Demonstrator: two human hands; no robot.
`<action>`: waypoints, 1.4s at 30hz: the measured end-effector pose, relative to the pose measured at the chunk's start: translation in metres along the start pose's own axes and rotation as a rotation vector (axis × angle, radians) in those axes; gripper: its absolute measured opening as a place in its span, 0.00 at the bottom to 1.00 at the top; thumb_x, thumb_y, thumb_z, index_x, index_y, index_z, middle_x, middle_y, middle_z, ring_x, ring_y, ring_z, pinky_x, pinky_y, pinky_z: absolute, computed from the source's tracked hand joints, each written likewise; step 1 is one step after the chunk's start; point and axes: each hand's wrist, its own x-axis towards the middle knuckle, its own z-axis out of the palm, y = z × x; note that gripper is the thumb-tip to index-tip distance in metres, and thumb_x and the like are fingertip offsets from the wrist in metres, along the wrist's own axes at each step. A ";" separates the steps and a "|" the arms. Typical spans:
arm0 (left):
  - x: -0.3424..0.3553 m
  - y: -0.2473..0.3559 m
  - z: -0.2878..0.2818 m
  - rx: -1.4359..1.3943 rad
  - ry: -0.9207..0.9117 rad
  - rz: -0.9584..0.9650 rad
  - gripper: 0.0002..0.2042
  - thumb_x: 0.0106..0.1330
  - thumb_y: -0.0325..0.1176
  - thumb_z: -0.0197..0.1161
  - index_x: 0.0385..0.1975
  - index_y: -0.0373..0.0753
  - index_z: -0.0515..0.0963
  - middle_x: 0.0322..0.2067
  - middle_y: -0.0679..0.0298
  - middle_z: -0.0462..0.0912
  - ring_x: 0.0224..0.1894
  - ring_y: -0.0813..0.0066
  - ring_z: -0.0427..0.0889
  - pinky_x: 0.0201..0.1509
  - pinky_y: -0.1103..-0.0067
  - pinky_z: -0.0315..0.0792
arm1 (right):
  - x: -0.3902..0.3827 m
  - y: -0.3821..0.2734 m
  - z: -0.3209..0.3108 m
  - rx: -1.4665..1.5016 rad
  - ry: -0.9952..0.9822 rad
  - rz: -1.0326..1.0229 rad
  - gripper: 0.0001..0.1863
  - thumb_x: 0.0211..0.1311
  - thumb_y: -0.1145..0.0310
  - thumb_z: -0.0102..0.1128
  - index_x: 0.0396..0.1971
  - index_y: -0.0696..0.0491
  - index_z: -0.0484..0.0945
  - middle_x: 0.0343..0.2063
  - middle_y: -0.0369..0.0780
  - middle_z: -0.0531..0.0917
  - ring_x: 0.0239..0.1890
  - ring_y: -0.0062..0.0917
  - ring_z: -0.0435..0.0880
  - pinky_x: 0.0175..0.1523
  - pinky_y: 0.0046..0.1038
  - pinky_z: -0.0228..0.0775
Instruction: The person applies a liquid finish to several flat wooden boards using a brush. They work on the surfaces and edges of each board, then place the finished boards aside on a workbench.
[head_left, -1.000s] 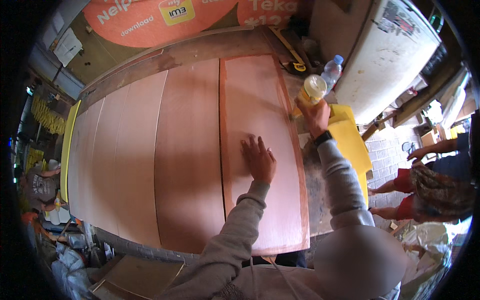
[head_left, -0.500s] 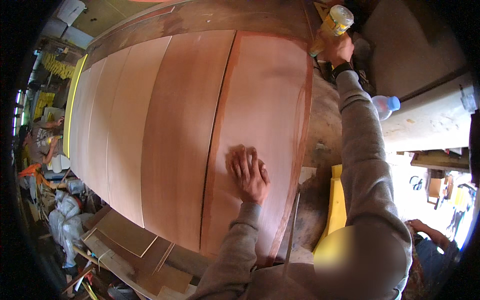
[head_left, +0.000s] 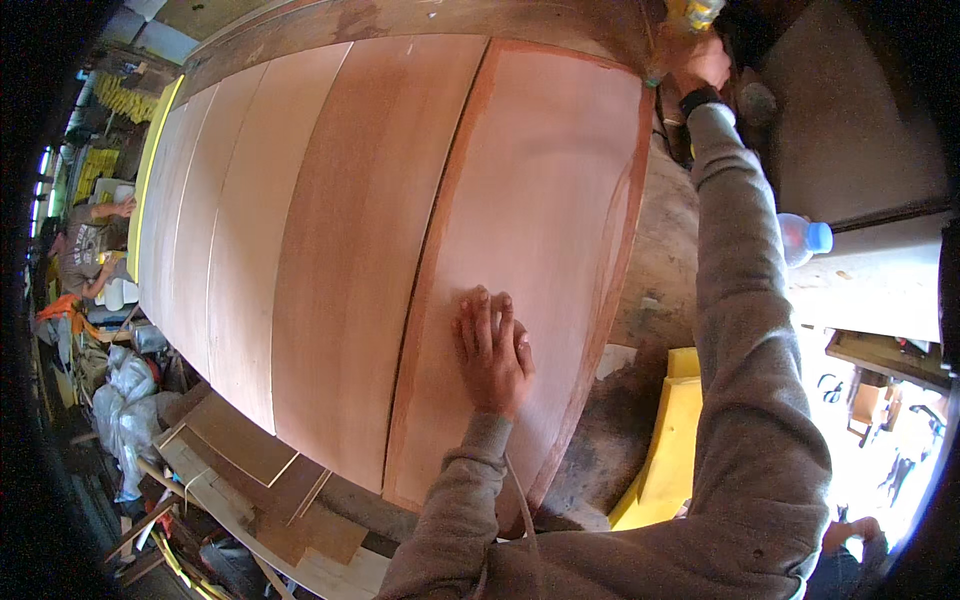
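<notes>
My left hand lies on the nearest flat wooden panel, its fingers stretched out and slightly spread. A darker red-brown, wet-looking band runs along the margins of this panel. Stretched far forward at the right, my right hand is closed round a clear bottle with a yellow label. The bottle is held base up, and a greenish tip shows below the hand near the panel's far right corner. Part of the bottle is cut off by the upper edge of the view.
More panels lie side by side to the left. Beyond them, a co-worker stands at a yellow edge. A blue-capped plastic bottle and a yellow foam-like piece are near my right arm. Boards and plastic bags clutter the lower left.
My right hand and its bottle have shifted farther forward and a little right. The whole view has shifted slightly. My left hand stays flat on the panel.
</notes>
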 end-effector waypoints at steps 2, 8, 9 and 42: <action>0.005 -0.001 0.000 0.000 -0.004 0.022 0.28 0.70 0.41 0.52 0.70 0.42 0.65 0.72 0.50 0.58 0.74 0.42 0.54 0.76 0.48 0.46 | 0.022 0.014 0.000 0.020 -0.009 0.008 0.40 0.43 0.31 0.70 0.49 0.49 0.84 0.45 0.49 0.87 0.51 0.46 0.85 0.55 0.41 0.77; -0.002 -0.006 0.004 -0.050 0.021 0.014 0.28 0.69 0.41 0.54 0.69 0.42 0.66 0.72 0.49 0.58 0.74 0.40 0.54 0.76 0.48 0.45 | -0.011 -0.037 -0.043 -0.059 -0.039 0.086 0.42 0.43 0.32 0.70 0.52 0.50 0.83 0.48 0.49 0.86 0.53 0.45 0.84 0.57 0.41 0.76; -0.002 -0.007 0.005 -0.057 0.025 0.027 0.28 0.69 0.41 0.54 0.69 0.42 0.66 0.72 0.49 0.58 0.74 0.40 0.54 0.76 0.48 0.45 | -0.009 -0.039 -0.044 -0.053 -0.044 0.100 0.42 0.43 0.32 0.70 0.52 0.50 0.83 0.48 0.49 0.86 0.53 0.45 0.84 0.57 0.41 0.76; -0.007 -0.011 -0.002 -0.199 -0.031 -0.023 0.31 0.67 0.40 0.56 0.71 0.42 0.63 0.73 0.49 0.55 0.75 0.39 0.50 0.75 0.45 0.43 | -0.101 -0.262 0.038 0.122 -0.149 -0.111 0.31 0.48 0.44 0.72 0.42 0.56 0.81 0.40 0.54 0.86 0.45 0.51 0.85 0.51 0.46 0.78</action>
